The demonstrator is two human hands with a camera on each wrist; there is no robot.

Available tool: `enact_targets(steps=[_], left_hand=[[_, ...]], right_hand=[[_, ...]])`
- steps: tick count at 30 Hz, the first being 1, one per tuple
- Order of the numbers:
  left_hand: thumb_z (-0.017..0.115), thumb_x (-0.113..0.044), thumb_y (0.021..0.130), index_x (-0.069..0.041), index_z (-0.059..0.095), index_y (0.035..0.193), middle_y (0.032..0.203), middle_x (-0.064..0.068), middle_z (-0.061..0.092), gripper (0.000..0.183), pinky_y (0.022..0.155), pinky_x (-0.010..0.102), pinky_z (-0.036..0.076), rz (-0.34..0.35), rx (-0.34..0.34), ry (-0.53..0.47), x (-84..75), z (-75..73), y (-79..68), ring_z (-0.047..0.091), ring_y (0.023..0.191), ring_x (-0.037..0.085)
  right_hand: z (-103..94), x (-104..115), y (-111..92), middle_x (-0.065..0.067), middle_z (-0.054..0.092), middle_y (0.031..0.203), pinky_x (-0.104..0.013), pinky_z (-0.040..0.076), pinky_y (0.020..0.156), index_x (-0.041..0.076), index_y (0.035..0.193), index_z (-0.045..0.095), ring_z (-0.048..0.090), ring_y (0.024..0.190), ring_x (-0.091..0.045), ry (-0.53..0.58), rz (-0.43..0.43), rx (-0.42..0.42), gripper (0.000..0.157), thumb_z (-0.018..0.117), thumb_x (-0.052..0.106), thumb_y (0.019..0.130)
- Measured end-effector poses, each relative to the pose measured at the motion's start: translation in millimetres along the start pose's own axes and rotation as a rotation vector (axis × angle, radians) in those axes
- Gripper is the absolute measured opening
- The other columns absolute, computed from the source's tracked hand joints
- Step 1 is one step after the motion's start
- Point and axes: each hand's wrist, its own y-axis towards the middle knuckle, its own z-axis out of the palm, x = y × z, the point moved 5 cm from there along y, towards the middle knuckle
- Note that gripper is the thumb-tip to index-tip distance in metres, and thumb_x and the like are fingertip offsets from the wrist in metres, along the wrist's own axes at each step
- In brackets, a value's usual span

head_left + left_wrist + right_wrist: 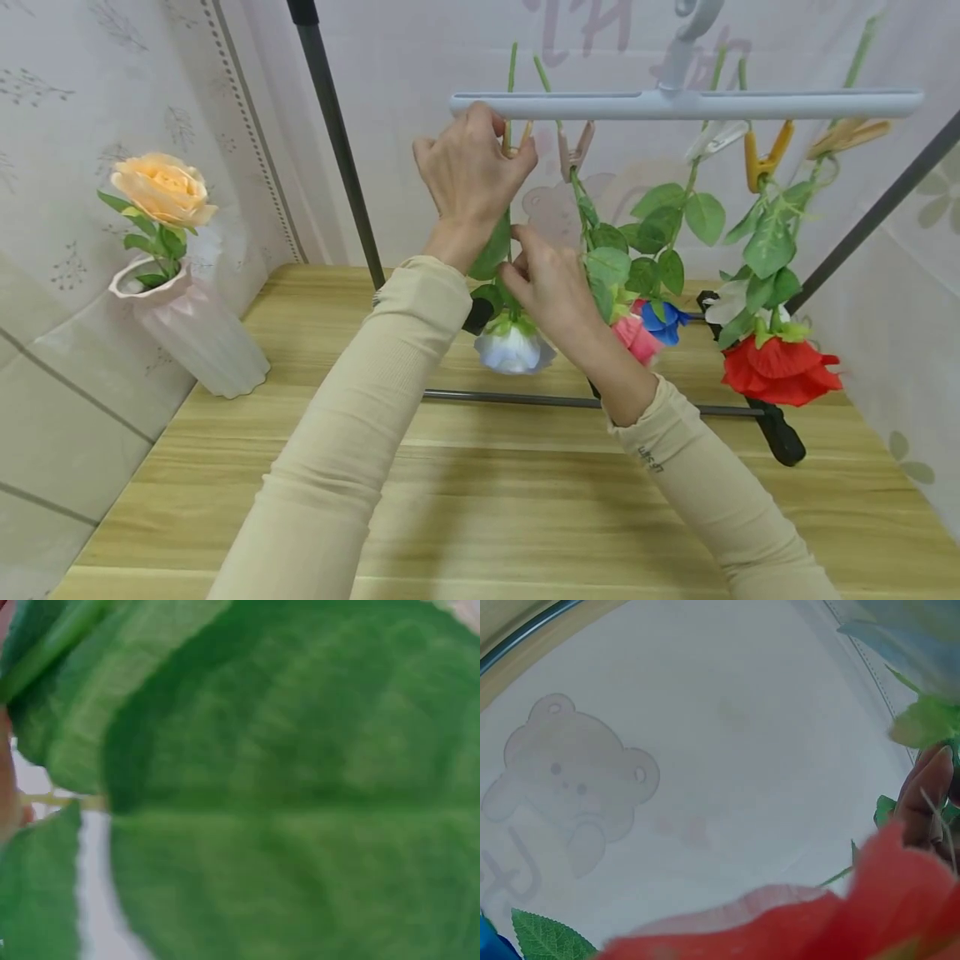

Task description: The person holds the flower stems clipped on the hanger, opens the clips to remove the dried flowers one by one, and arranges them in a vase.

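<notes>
A pale blue-white artificial flower (516,348) hangs head down at the left end of a light blue hanger (577,106). At the hanger's bar my left hand (472,167) grips a yellow-orange clothespin (527,137) by that flower's stem. Lower down, my right hand (551,283) pinches the stem just above the bloom. A broad green leaf (300,802) fills most of the left wrist view. In the right wrist view, fingers (928,787) hold the stem beside the pale petals (915,656).
Further right, pink (637,340), blue (663,322) and red (780,371) flowers hang from more clothespins (765,157). A dark metal rack (337,142) stands on the wooden table (480,492). On the left, a pink-white vase (202,333) holds a peach rose (163,190).
</notes>
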Motion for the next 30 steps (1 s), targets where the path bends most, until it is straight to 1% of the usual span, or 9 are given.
enact_targets(steps=[7, 13, 19, 24, 27, 30], left_hand=[[0.062, -0.035, 0.083, -0.012, 0.063, 0.084, 0.068, 0.0, 0.062, 0.023, 0.074, 0.035, 0.033, 0.028, 0.036, -0.008, -2.6, -0.9, 1.9, 0.046, 0.058, 0.015], [0.06, -0.031, 0.084, -0.012, 0.064, 0.084, 0.068, -0.001, 0.063, 0.02, 0.073, 0.035, 0.034, 0.049, 0.066, -0.016, -5.0, -1.8, 3.0, 0.046, 0.058, 0.015], [0.06, -0.028, 0.084, -0.011, 0.064, 0.083, 0.066, 0.001, 0.064, 0.018, 0.073, 0.035, 0.035, 0.078, 0.079, -0.026, -7.2, -1.8, 4.3, 0.048, 0.057, 0.016], [0.059, -0.025, 0.083, -0.01, 0.065, 0.082, 0.065, 0.001, 0.063, 0.016, 0.071, 0.035, 0.035, 0.092, 0.096, -0.036, -7.8, -2.5, 6.0, 0.047, 0.057, 0.016], [0.058, -0.028, 0.084, -0.011, 0.063, 0.081, 0.064, 0.0, 0.059, 0.018, 0.071, 0.034, 0.033, 0.09, 0.126, -0.033, -6.7, -2.5, 7.0, 0.045, 0.057, 0.016], [0.058, -0.034, 0.085, -0.012, 0.06, 0.08, 0.064, -0.001, 0.056, 0.023, 0.07, 0.033, 0.031, 0.075, 0.16, -0.02, -3.4, -2.7, 7.2, 0.042, 0.058, 0.015]], right_hand=[[1.1, 1, -2, -0.009, 0.061, 0.061, -0.029, 0.041, 0.048, -0.005, 0.118, 0.056, 0.054, 0.051, -0.016, -0.035, 0.022, 0.008, 0.032, 0.06, 0.007, 0.088], [0.0, -3, -3, -0.008, 0.064, 0.065, -0.029, 0.046, 0.053, -0.003, 0.119, 0.056, 0.059, 0.055, -0.017, 0.028, 0.07, 0.034, 0.034, 0.062, 0.009, 0.088], [0.7, -9, -4, -0.008, 0.063, 0.064, -0.03, 0.046, 0.055, -0.003, 0.118, 0.057, 0.058, 0.054, -0.017, 0.077, 0.098, 0.056, 0.034, 0.063, 0.008, 0.087], [2.3, -12, -6, -0.007, 0.062, 0.064, -0.032, 0.048, 0.059, -0.003, 0.117, 0.058, 0.056, 0.053, -0.016, 0.057, 0.107, 0.075, 0.032, 0.06, 0.008, 0.088], [3.0, -14, -9, -0.008, 0.062, 0.065, -0.035, 0.05, 0.065, -0.004, 0.118, 0.058, 0.055, 0.054, -0.017, 0.04, 0.105, 0.086, 0.031, 0.059, 0.007, 0.088], [3.5, -16, -11, -0.009, 0.064, 0.066, -0.039, 0.051, 0.07, -0.005, 0.118, 0.058, 0.057, 0.057, -0.019, 0.027, 0.097, 0.096, 0.032, 0.059, 0.005, 0.088]])
